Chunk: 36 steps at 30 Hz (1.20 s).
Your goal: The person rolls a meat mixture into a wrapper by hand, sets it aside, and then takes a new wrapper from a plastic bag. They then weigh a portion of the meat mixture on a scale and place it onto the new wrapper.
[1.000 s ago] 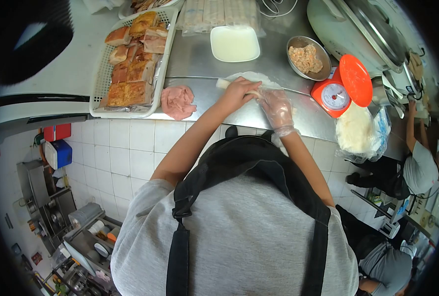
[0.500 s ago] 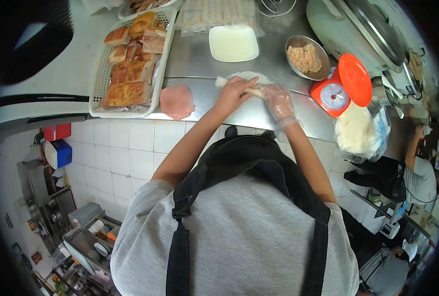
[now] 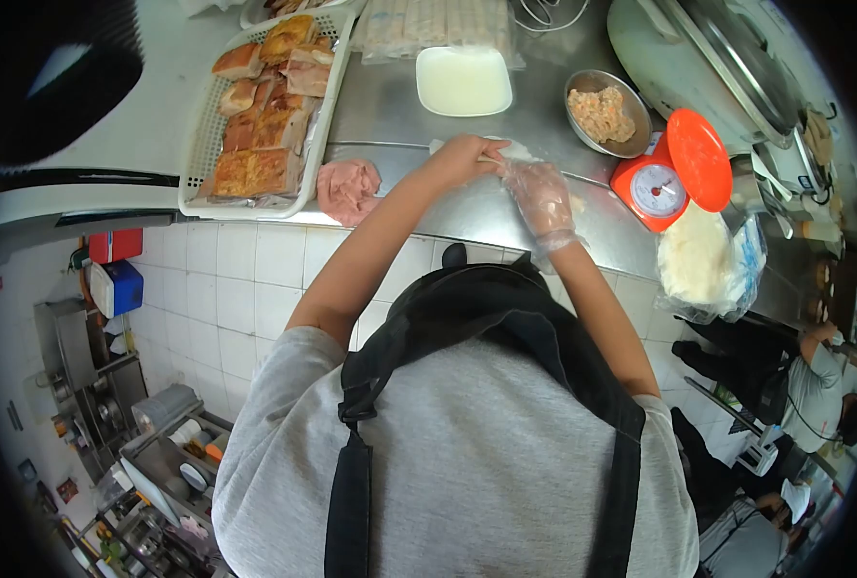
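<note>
At the front edge of the steel counter, my bare left hand [image 3: 469, 161] reaches over a white wrapper [image 3: 517, 151], its fingertips pinched together at the wrapper. Close beside it on the right, my right hand [image 3: 542, 197] wears a clear plastic glove. Its fingers are closed at the same wrapper, and both hands partly hide it. Behind them stands a white square dish [image 3: 464, 82] of pale liquid. A metal bowl [image 3: 643, 127] of pinkish filling is to the right. Left of my left forearm lies a crumpled pink cloth [image 3: 348, 191].
A white basket [image 3: 189, 171] of browned meat pieces stands at left. Wrapped rolls [image 3: 433, 24] lie at the back. On the right are an orange scale [image 3: 651, 192], a bag of white sheets [image 3: 695, 260] and a large lidded pot [image 3: 684, 63]. Two people are at far right.
My left hand has shifted to the right, its fingers nearer my gloved right hand; the roll's left end no longer shows as before. The pink cloth, smooth and rounded before, is crumpled.
</note>
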Each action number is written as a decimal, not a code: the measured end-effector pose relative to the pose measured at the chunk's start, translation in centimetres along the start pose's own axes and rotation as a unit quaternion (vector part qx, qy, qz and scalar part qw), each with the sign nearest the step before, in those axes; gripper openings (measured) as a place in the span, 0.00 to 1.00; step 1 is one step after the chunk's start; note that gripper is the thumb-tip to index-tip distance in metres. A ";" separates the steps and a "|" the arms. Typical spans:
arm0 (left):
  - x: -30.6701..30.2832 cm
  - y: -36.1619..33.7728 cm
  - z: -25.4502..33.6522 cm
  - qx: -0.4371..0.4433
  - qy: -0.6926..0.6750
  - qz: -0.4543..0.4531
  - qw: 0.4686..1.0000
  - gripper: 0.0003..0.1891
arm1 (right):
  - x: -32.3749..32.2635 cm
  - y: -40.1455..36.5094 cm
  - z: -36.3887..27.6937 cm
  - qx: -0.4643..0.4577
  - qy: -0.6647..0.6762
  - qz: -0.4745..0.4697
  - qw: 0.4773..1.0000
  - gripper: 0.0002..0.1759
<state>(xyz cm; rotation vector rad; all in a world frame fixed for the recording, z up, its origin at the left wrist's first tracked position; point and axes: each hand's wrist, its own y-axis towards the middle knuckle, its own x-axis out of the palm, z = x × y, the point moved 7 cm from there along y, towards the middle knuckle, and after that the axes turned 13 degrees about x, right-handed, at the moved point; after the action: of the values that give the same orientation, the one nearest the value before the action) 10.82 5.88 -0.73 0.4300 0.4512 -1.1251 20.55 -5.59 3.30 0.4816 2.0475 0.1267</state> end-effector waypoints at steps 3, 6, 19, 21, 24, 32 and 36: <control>0.3 0.1 1.0 0.090 0.120 0.021 0.988 0.24 | 0.5 -0.1 0.9 0.013 0.003 0.006 1.000 0.14; 1.4 -1.8 3.3 0.185 0.218 0.095 0.954 0.23 | 1.2 -0.6 1.7 0.001 -0.006 0.029 1.000 0.17; 1.8 -2.2 2.7 0.214 0.262 0.105 0.935 0.21 | -4.4 -5.6 5.2 0.079 -0.080 0.018 0.993 0.18; 1.9 -2.3 2.9 0.216 0.279 0.107 0.930 0.22 | -5.2 -6.5 5.7 0.083 -0.077 0.021 0.993 0.18; 2.3 -2.6 2.9 0.216 0.298 0.104 0.924 0.23 | -6.3 -7.2 7.2 0.140 -0.103 -0.068 0.982 0.22; 2.7 -2.4 3.0 0.190 0.365 0.084 0.908 0.22 | -6.0 5.1 -0.7 -0.011 -0.060 -0.093 0.994 0.38; 2.4 -3.0 4.1 0.192 0.340 0.105 0.915 0.21 | 2.1 11.4 -3.0 -0.097 -0.184 -0.156 0.966 0.45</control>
<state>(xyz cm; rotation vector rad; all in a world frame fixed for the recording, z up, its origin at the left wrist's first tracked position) 9.46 0.72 1.06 1.2078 0.7705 -0.8273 20.32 5.95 6.37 0.0495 1.6972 0.0431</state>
